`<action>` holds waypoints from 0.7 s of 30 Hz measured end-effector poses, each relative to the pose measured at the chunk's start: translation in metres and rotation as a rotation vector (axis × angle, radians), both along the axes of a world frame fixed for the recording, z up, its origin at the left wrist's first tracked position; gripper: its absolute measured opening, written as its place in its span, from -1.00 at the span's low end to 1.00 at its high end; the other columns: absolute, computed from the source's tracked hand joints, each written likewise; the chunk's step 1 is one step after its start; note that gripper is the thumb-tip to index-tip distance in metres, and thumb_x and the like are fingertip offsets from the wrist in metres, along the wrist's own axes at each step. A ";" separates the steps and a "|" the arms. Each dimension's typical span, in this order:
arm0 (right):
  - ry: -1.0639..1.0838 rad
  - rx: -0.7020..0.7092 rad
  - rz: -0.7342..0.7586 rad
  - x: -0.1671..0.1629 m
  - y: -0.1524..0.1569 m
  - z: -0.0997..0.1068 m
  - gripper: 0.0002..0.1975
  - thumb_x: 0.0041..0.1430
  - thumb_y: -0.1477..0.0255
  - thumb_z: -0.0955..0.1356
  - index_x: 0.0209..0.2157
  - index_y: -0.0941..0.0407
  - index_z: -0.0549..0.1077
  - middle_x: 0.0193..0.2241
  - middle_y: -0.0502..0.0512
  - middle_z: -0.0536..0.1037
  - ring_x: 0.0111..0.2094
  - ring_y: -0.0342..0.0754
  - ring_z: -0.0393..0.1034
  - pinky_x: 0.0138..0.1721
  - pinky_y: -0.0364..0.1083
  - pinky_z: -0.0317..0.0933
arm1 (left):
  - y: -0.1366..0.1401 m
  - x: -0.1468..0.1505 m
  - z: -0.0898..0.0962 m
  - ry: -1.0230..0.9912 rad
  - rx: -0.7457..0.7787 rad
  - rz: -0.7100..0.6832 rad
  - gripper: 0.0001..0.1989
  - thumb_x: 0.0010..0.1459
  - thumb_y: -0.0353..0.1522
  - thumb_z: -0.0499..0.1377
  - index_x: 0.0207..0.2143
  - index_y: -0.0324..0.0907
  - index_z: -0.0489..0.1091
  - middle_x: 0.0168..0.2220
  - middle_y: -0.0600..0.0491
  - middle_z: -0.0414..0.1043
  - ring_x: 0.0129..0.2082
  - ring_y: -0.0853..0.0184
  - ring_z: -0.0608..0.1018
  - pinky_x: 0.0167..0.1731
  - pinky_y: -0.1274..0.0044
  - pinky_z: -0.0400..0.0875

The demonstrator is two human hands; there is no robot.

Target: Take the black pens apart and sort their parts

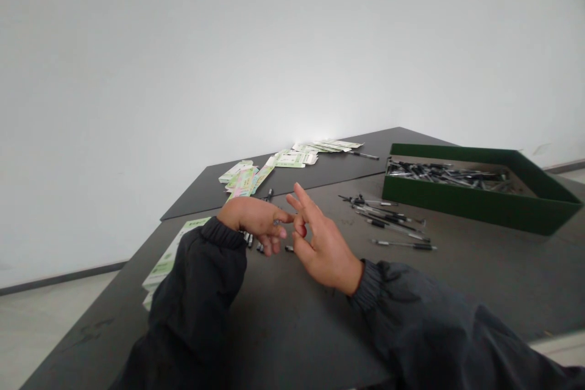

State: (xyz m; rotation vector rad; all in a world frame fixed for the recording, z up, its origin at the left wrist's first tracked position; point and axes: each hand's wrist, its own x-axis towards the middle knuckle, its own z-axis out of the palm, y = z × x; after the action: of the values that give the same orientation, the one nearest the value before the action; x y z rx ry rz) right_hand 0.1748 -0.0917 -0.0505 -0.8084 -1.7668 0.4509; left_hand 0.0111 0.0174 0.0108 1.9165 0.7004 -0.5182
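My left hand hangs over several black-and-clear pens on the dark table, its fingers apart and partly bent. Its forefinger reaches across to the fingers of my right hand; whether they touch is hard to tell. My right hand is open, two fingers stretched up, another curled near the thumb. No object shows clearly in either hand. A black pen end peeks out beside the right thumb, the rest hidden. By my left forearm lie green-and-white cartons, partly covered by the sleeve.
A green box full of pens stands at the right. Loose pens lie in front of it. Flattened cartons spread along the table's far side, with one pen beside them. A pale wall rises behind.
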 end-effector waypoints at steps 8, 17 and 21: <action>0.010 0.003 0.009 -0.001 0.000 -0.001 -0.14 -0.01 0.72 0.18 0.30 0.08 -0.25 -0.48 -0.07 0.15 -0.04 -0.03 0.32 0.19 0.14 -0.04 | 0.002 0.001 0.000 0.024 0.005 -0.030 -0.50 0.20 -0.05 0.05 0.06 -0.14 0.11 -0.37 -0.01 0.48 -0.38 0.20 0.56 -0.26 0.30 0.41; 0.050 0.000 -0.010 -0.002 0.004 -0.007 -0.17 0.02 0.70 0.20 0.30 0.09 -0.21 -0.47 -0.06 0.17 0.02 0.01 0.28 0.17 0.13 0.00 | 0.008 0.000 -0.002 0.029 0.003 -0.011 -0.39 0.10 0.03 0.11 0.05 -0.15 0.13 -0.35 -0.03 0.49 -0.32 0.17 0.56 -0.28 0.32 0.41; 0.064 -0.010 -0.020 -0.002 0.005 -0.008 -0.18 0.04 0.69 0.19 0.30 0.11 -0.24 -0.43 -0.02 0.28 0.08 0.02 0.24 0.16 0.13 0.03 | 0.007 0.000 -0.003 0.016 0.012 0.009 -0.38 0.10 0.02 0.11 0.09 -0.14 0.13 -0.37 0.00 0.48 -0.33 0.17 0.57 -0.30 0.34 0.41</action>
State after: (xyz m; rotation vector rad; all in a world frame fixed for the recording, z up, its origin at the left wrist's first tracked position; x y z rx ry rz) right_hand 0.1725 -0.0866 -0.0580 -0.8095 -1.6968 0.4683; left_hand 0.0113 0.0240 0.0079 1.9215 0.7239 -0.5250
